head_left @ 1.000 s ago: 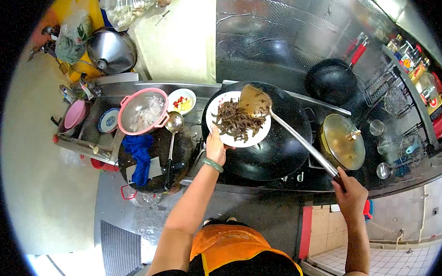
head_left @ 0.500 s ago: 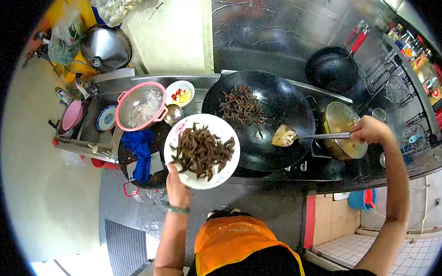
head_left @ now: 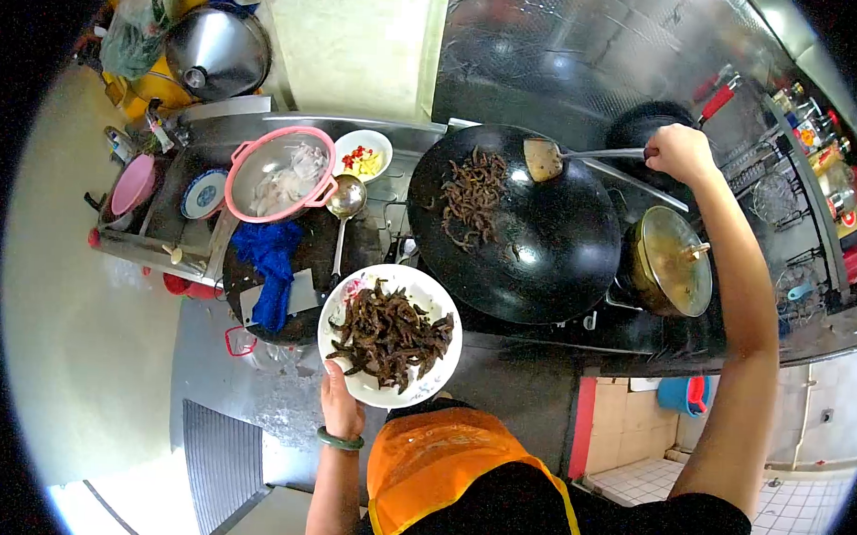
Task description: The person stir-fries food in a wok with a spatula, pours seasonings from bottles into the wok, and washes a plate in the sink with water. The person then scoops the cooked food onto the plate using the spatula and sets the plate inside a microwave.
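Note:
My left hand (head_left: 342,405) grips the rim of a white plate (head_left: 336,373) with a floral edge. Dark brown, curled strips of food (head_left: 392,335) are heaped on it; I cannot tell what food they are. In front of me a large black wok (head_left: 553,263) holds more of the same strips (head_left: 472,195) on its left side. My right hand (head_left: 680,152) is closed around the handle of a wok spatula (head_left: 545,161), whose wide blade is over the wok's far part, close to its far rim.
Left of the wok stand a small bowl (head_left: 380,143) of chopped red and yellow pieces, a ladle (head_left: 342,227), and a pink colander (head_left: 238,185) with pale food. A blue cloth (head_left: 273,289) lies nearby. At right are a lidded pot (head_left: 676,259) and a second black pan (head_left: 636,124).
The plate has come down toward my body, away from the wok. The spatula has moved from the wok's lower right to its far side, and my right hand has risen with it.

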Available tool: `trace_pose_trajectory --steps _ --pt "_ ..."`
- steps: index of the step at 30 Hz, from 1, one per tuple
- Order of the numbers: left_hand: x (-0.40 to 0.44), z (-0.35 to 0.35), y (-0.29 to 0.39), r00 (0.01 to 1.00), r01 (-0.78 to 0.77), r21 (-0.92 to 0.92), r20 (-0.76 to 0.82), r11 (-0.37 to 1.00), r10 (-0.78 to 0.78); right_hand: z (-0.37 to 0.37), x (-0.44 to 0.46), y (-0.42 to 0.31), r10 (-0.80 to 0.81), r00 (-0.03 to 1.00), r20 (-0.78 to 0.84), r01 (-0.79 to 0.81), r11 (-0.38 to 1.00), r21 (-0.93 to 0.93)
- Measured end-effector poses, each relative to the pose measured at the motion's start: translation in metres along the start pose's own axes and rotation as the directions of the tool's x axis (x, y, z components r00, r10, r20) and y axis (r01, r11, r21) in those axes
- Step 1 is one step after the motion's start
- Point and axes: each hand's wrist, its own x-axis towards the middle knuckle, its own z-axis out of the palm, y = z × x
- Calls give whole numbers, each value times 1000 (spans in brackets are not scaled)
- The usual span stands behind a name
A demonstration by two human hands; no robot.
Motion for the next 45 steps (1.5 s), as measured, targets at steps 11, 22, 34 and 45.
trace_pose_trajectory --steps 11,22,34,45 --pt "11 -5 -4 999 6 26 44 1000 -7 -3 -31 29 -81 985 154 81 997 7" --pt "15 -2 1 996 22 -20 88 1000 -20 -9 -47 24 70 794 603 -323 890 322" --pt "14 -3 1 993 92 -119 82 989 -83 154 -110 -52 -111 720 685 -635 295 714" --pt "15 7 22 990 14 -9 139 1000 -13 159 -136 -126 -16 786 618 -618 -6 786"
